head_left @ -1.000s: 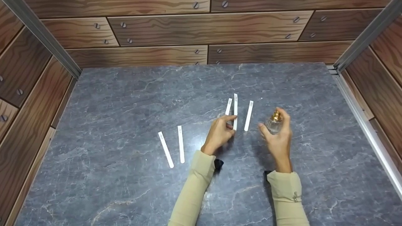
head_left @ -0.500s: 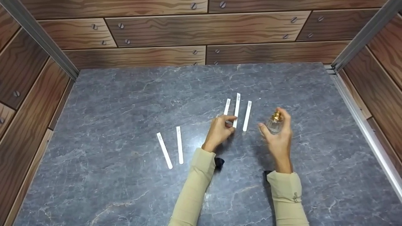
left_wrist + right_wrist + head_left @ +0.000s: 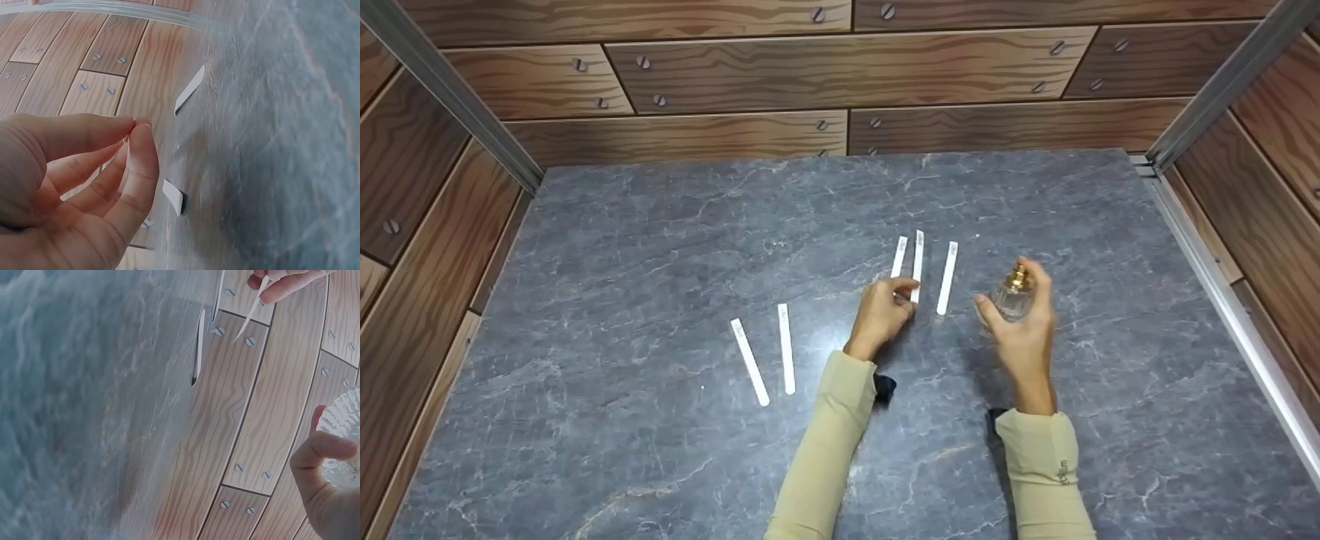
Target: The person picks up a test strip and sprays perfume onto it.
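Between thumb and fingertips, my left hand [image 3: 883, 313] pinches a white paper test strip [image 3: 918, 251] by its near end. That strip stands off the table in the right wrist view, its far end pointing away. My right hand [image 3: 1026, 341] grips a clear ribbed glass perfume bottle [image 3: 1012, 303] with a gold spray top [image 3: 1018, 277], the index finger on the top. The bottle is right of the held strip, apart from it. Two more strips flank the left hand: a left strip [image 3: 899, 256], partly hidden by the fingers, and a right strip [image 3: 948, 278].
Two further white strips, an outer one [image 3: 750, 363] and an inner one [image 3: 786, 349], lie to the left on the grey marbled table [image 3: 645, 247]. Small dark print marks the strips' far ends. Wood-patterned walls [image 3: 735, 71] and a metal rail [image 3: 1230, 307] bound the table.
The held strip swings slightly right, then back left and a little lower. My right hand keeps its grip on the bottle, nearly still. The head view shifts slightly.
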`<action>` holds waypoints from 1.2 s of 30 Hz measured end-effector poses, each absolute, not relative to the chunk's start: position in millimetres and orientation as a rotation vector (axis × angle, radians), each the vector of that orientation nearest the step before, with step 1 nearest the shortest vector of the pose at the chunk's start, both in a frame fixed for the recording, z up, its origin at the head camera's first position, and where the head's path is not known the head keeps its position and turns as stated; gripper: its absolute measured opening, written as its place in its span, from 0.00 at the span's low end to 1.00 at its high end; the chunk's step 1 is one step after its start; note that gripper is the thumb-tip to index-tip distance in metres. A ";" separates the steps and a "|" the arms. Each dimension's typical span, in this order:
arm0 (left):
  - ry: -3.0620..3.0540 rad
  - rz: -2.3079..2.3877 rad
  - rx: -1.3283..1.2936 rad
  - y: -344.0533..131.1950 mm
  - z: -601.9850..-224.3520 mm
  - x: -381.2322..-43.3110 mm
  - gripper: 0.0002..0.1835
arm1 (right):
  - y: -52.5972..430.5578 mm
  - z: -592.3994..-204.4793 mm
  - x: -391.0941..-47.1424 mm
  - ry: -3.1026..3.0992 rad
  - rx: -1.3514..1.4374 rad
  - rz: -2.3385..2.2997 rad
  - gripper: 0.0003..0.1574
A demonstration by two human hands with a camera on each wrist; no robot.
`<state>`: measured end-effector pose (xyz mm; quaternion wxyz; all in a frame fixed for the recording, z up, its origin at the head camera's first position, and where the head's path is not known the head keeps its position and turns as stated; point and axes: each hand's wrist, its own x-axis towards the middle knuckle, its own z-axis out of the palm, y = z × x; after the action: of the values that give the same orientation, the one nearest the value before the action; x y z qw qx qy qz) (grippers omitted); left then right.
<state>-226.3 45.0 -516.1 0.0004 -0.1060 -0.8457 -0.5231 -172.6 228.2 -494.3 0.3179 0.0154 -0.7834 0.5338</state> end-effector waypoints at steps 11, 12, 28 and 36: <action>-2.653 -1.711 -0.143 44.4 -515.6 -225.6 0.10 | 225.6 -493.4 -170.4 -2.062 0.038 1.409 0.44; -2.671 -1.694 -0.128 43.4 -515.5 -224.9 0.10 | 225.6 -493.6 -170.4 -2.065 0.042 1.403 0.44; -2.839 -1.630 -0.237 26.2 -504.7 -210.7 0.18 | 225.3 -492.8 -171.5 -2.084 0.054 1.407 0.44; -2.860 -1.569 -0.324 13.6 -497.9 -203.7 0.18 | 224.5 -495.1 -171.8 -2.076 0.086 1.393 0.43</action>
<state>-203.7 13.6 -497.9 -0.0683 -0.0987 -0.8705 -0.4774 -171.8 224.5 -495.1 0.3147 0.0326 -0.7877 0.5287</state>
